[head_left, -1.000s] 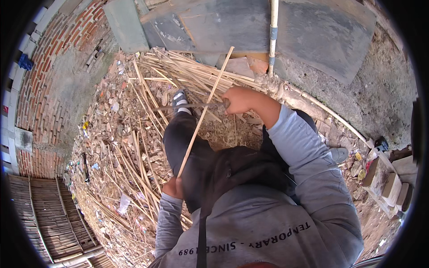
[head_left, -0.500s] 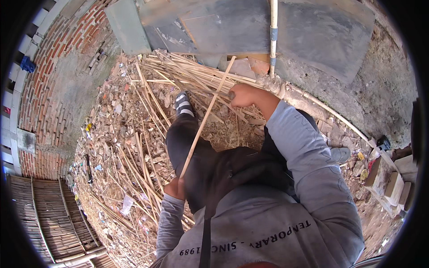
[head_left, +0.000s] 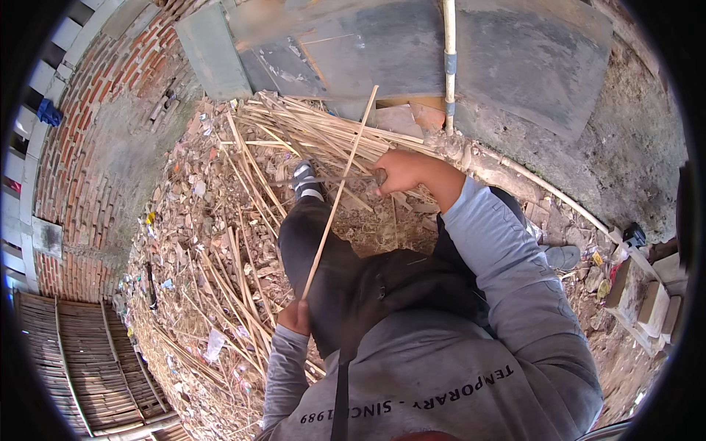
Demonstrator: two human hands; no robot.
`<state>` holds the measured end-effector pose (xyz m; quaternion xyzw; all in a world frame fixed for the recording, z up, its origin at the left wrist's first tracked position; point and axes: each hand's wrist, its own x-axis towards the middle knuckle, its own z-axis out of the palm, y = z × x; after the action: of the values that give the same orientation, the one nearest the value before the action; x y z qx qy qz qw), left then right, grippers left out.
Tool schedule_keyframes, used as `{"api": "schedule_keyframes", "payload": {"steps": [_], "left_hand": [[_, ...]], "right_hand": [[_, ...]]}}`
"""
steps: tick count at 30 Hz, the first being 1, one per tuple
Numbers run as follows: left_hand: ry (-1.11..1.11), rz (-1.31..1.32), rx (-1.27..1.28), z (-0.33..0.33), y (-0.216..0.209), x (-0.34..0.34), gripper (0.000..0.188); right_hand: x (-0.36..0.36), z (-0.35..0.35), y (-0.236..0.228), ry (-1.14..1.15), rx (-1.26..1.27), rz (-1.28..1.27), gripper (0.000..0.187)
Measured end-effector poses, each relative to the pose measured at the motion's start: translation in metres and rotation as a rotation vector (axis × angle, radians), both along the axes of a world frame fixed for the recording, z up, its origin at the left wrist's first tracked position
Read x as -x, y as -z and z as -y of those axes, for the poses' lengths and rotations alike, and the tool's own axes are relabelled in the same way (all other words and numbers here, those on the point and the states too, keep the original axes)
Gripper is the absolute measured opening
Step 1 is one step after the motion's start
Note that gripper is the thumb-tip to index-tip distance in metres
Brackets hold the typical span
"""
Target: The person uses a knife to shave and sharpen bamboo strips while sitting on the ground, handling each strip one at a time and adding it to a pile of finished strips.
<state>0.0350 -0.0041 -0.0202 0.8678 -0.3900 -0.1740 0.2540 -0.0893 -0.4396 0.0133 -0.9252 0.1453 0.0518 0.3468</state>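
While left hand (head_left: 294,317) clasps long pale wooden strip (head_left: 332,211) slanting forward-right, right hand (head_left: 403,173) clasps thin grey metal-bladed tool (head_left: 360,177); set crosswise.

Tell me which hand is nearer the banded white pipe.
Right. In the picture, the right hand, gripping a bladed tool, is below-left of the pipe; the left hand, holding a strip, is farther down-left.

Bright diffuse daylight | soft shadows | brick wall (head_left: 92,173) bowed | rim black
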Motion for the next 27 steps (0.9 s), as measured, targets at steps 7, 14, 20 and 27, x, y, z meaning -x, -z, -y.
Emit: {"api": "schedule_keyframes", "payload": {"steps": [7,14,20,27], "left_hand": [[-0.034,0.105,-0.074,0.002,-0.004,0.001,0.048],[-0.012,0.162,-0.049,0.003,-0.006,0.008,0.046],[0.004,0.227,-0.053,0.006,-0.007,0.008,0.045],[-0.037,0.248,-0.057,0.002,0.001,0.01,0.048]], "right_hand": [[-0.005,0.003,0.003,0.314,0.069,0.114,0.039],[0.004,-0.028,-0.025,0.042,0.218,0.087,0.039],[-0.002,0.017,-0.004,0.406,0.005,0.101,0.046],[-0.002,-0.026,-0.025,-0.018,0.124,0.044,0.041]]}}
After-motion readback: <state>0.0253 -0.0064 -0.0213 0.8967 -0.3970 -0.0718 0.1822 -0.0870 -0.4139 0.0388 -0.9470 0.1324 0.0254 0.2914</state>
